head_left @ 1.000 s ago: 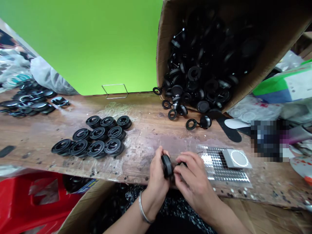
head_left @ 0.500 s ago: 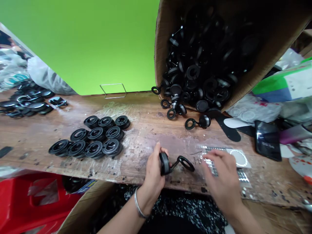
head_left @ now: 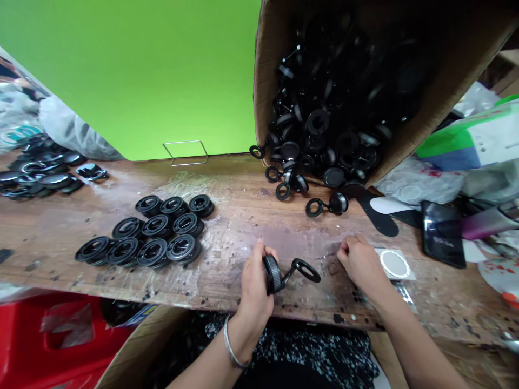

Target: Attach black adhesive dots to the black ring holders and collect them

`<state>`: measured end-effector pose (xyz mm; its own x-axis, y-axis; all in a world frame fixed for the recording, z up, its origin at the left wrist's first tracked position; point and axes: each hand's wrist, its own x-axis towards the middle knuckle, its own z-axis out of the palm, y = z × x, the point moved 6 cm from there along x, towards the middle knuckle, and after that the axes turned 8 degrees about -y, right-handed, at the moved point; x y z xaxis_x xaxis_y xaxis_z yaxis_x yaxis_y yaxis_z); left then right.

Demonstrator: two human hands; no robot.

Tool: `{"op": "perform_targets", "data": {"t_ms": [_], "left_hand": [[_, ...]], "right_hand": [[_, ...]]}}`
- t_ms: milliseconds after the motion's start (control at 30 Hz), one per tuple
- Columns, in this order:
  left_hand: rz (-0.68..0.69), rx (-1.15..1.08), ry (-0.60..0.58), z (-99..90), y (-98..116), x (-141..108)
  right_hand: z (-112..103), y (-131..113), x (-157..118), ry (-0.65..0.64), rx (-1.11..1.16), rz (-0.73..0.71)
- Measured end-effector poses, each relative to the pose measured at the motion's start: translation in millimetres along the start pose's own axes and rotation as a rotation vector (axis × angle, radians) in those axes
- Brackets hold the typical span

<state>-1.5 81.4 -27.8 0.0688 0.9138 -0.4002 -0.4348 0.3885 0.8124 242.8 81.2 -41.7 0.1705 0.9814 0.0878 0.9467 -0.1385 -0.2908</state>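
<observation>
My left hand point(head_left: 255, 281) is closed around the ridged round base of a black folding ring holder point(head_left: 274, 274). Its hinged arm and open ring stick out to the right above the wooden table. Further right, my right hand point(head_left: 363, 265) rests low over the table with the fingertips pressed together; whatever they pinch is hidden. Under and beside that hand lies a sheet of small shiny dots point(head_left: 403, 293), mostly covered by the wrist. A card with a white ring point(head_left: 395, 263) lies just right of the knuckles.
Several folded black holders point(head_left: 156, 226) stand in rows on the left. A cardboard box point(head_left: 263, 86) on its side spills more holders at the back. One unfolded holder point(head_left: 336, 203) lies before it. A phone point(head_left: 443, 235) is at the right, a red stool point(head_left: 36, 340) lower left.
My right hand has moved up and slightly left, and its fingers have closed together. My left hand keeps the ring holder in nearly the same place. The view has shifted slightly.
</observation>
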Motion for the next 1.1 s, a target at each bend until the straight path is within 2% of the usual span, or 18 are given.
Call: {"op": "perform_targets", "data": {"t_ms": [100,167,233,333,400,467,633,867,1100], "left_hand": [[0.012,-0.007,0.012,-2.1,0.8,-0.2],[0.015,-0.004,0.022,-4.3,0.6,-0.6],[0.020,0.009,0.030,-5.5,0.3,-1.5],[0.015,0.017,0.038,-4.3,-0.6,-3.8],[0.020,0.027,0.047,-2.6,-0.1,-5.8],[0.026,0.048,0.043,-0.8,0.8,-7.5],[0.002,0.013,0.048,-2.9,-2.1,-10.1],[-0.057,0.015,0.014,-0.1,-5.2,-12.6],[-0.044,0.012,0.038,2.7,-2.5,-13.4]], "right_hand": [[-6.8,-5.1,-5.0,0.059,0.033,-0.024],[-16.9,-17.8,-13.8,0.110,0.080,-0.070],[-32.2,-41.6,-27.1,0.202,0.171,-0.195],[-52.2,-86.3,-50.0,0.323,0.292,-0.471],[-54.3,-108.6,-58.5,0.319,0.290,-0.581],[-49.9,-119.5,-59.9,0.276,0.257,-0.611],[-39.8,-121.1,-57.6,0.171,0.222,-0.633],[-40.2,-118.1,-62.0,0.136,0.384,-0.611],[-34.4,-114.0,-63.5,0.131,0.406,-0.578]]}}
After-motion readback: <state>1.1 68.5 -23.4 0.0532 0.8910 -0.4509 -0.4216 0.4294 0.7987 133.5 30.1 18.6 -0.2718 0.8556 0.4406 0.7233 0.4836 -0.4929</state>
